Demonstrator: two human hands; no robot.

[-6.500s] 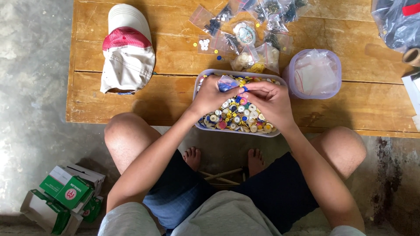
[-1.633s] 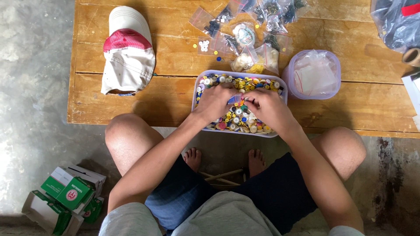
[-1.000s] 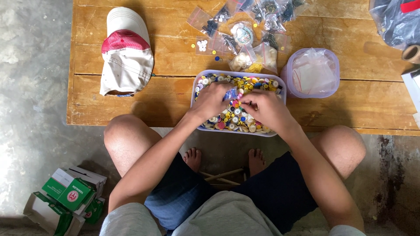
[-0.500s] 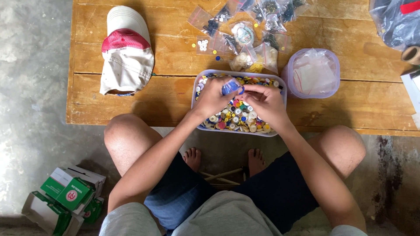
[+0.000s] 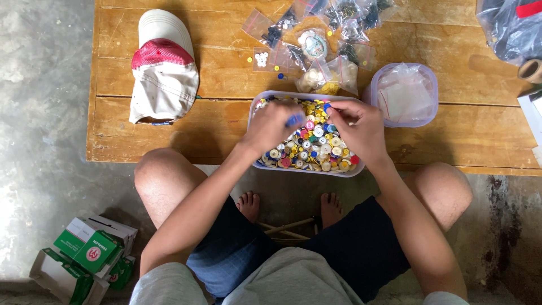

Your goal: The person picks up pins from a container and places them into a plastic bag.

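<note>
Wooden planks make up the bench (image 5: 169,130), one long surface. At its near edge sits one clear rectangular tub (image 5: 307,169), heaped with buttons (image 5: 316,148) in many colours. One round lidded tub (image 5: 407,95) with clear bags inside stands just right of it. One white-and-red cap (image 5: 164,70) lies toward the left end. Small clear bags (image 5: 316,39) cluster at the far edge. Both hands are over the buttons: left hand (image 5: 272,125) fingers pinch one blue button (image 5: 294,119); right hand (image 5: 361,131) fingers curl narrow, contents unclear.
</note>
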